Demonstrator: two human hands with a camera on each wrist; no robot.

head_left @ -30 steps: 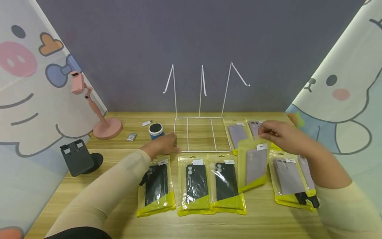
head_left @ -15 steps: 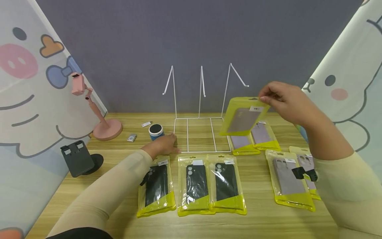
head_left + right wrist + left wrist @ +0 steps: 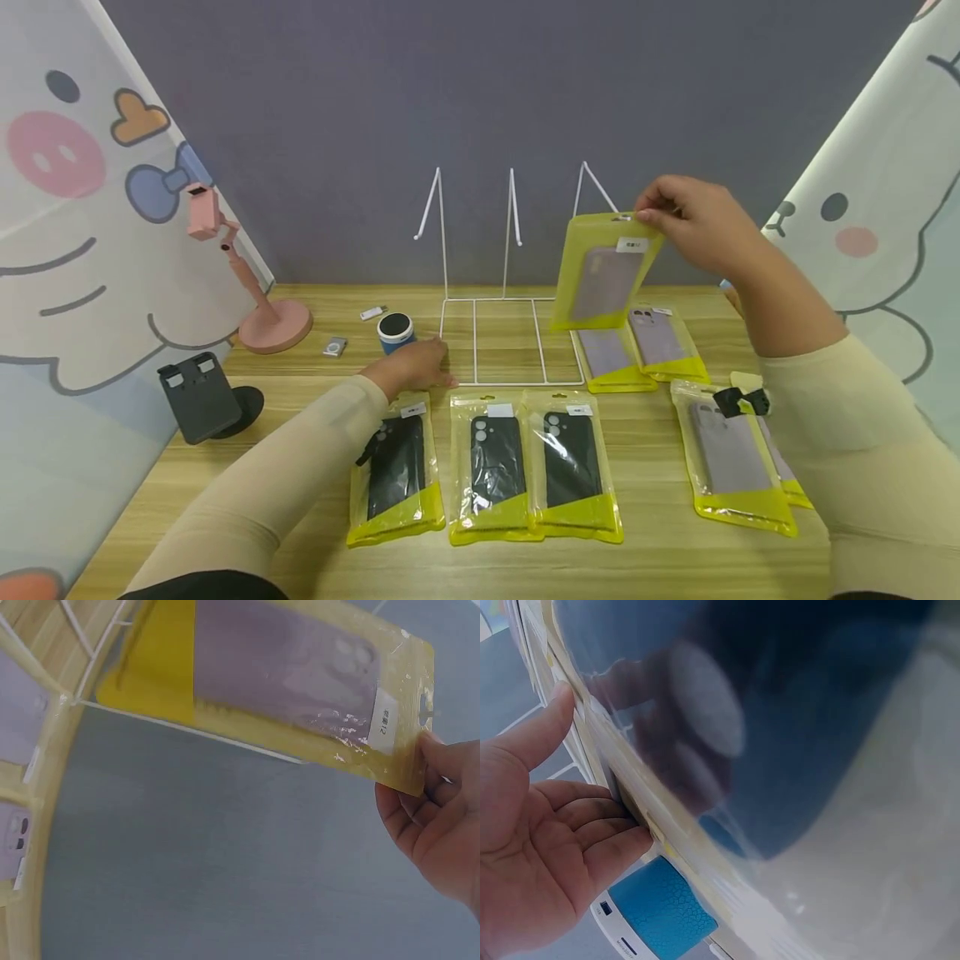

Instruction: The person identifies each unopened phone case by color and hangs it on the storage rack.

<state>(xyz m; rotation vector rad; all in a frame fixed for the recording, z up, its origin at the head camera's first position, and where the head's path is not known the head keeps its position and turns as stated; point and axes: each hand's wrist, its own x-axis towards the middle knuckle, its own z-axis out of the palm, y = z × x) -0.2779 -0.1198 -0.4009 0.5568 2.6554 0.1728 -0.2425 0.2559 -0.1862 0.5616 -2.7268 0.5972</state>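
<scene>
We see the wooden table (image 3: 675, 558) with a white wire rack (image 3: 510, 333) standing at the back. Our right arm reaches up high, and our right hand (image 3: 693, 218) pinches the top edge of a yellow bag with a purple phone case (image 3: 606, 273), which hangs in the air by the rack's right hook. Our left arm stretches forward, and our left hand (image 3: 416, 365) rests flat with loose fingers at the rack's front left corner, beside a small blue speaker (image 3: 395, 331).

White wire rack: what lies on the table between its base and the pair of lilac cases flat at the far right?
Nothing, by the head view: bare wood separates the rack from the lilac cases; the packet pinched by the right hand hangs above.
</scene>
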